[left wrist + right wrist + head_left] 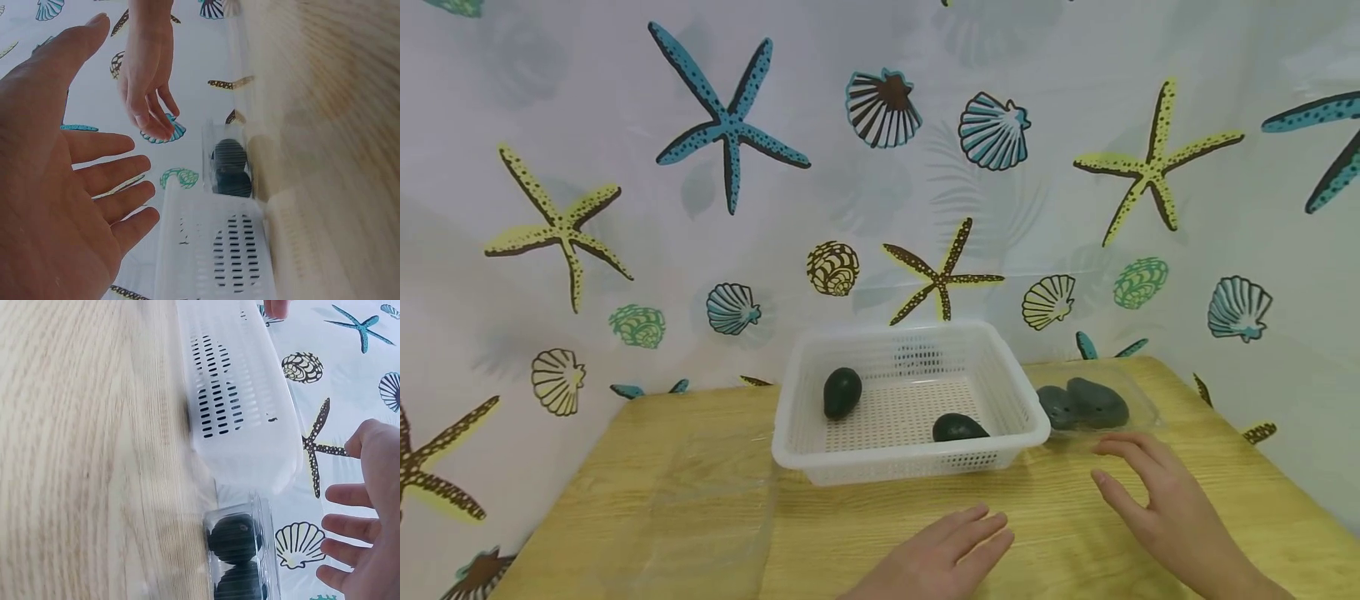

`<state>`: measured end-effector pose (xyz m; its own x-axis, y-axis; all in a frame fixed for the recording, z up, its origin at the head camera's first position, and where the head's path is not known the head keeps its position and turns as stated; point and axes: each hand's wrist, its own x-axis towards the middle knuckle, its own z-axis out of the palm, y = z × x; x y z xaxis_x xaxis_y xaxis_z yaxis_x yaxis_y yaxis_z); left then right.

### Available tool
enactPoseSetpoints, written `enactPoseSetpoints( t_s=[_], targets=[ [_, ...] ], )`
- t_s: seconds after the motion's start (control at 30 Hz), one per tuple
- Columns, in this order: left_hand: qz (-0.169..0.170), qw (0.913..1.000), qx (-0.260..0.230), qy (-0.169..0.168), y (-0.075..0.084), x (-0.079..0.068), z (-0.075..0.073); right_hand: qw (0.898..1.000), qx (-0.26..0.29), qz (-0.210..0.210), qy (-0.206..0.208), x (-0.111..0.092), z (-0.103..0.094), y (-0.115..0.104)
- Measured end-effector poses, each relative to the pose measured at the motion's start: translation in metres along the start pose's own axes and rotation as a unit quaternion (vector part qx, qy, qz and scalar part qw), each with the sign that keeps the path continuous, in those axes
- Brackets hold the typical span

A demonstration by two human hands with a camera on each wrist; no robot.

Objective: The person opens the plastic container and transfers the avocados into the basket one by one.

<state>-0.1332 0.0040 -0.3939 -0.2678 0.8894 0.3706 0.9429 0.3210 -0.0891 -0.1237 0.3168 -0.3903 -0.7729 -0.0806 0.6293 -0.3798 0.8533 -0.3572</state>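
A white perforated plastic basket (910,454) stands mid-table with two dark green avocados inside: one at its left (842,392), one near the front right (957,427). Two more dark avocados (1099,404) sit in a clear plastic box (1142,410) right of the basket, looking greyish through the plastic. My left hand (934,557) hovers in front of the basket, fingers extended and touching nothing. My right hand (1176,512) is above the table in front of the clear box, its fingers loosely bent and holding nothing. Both palms appear in the wrist views, with fingers spread.
At the left of the wooden table (617,467) lies another clear plastic container (715,508), its outline faint. Behind the table hangs a white curtain (820,192) printed with starfish and shells.
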Motion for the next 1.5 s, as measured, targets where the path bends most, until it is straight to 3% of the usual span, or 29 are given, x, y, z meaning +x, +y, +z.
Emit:
enactPoseSetpoints(
  t_s=[0.23,0.47,0.6,0.7,0.97,1.17,1.33,1.5],
  targets=[
    [-0.004,0.9990,-0.012,-0.043,0.004,0.018,0.007,0.998,-0.010,0.051,-0.030,0.006,-0.005,0.020],
    [-0.004,0.9989,0.028,-0.038,0.009,0.037,0.015,0.994,-0.009,0.082,-0.076,0.013,-0.007,0.030],
    [-0.030,0.9950,-0.013,-0.094,0.011,0.051,0.015,0.993,-0.014,0.083,-0.081,0.018,-0.008,0.037],
    [-0.053,0.9916,-0.027,-0.114,0.014,0.062,0.017,0.993,-0.019,0.082,-0.079,0.021,-0.008,0.041],
    [-0.069,0.9947,0.004,-0.076,0.017,0.087,0.032,0.991,-0.039,0.089,-0.095,0.030,-0.004,0.049],
    [-0.067,0.9966,0.042,-0.023,0.013,0.106,0.043,0.991,-0.054,0.082,-0.095,0.039,0.000,0.058],
    [-0.097,0.9938,0.034,-0.042,0.010,0.124,0.050,0.989,-0.074,0.075,-0.104,0.050,0.003,0.062],
    [-0.113,0.9902,0.065,-0.050,0.007,0.141,0.058,0.987,-0.095,0.070,-0.105,0.064,0.005,0.066]
  ],
)
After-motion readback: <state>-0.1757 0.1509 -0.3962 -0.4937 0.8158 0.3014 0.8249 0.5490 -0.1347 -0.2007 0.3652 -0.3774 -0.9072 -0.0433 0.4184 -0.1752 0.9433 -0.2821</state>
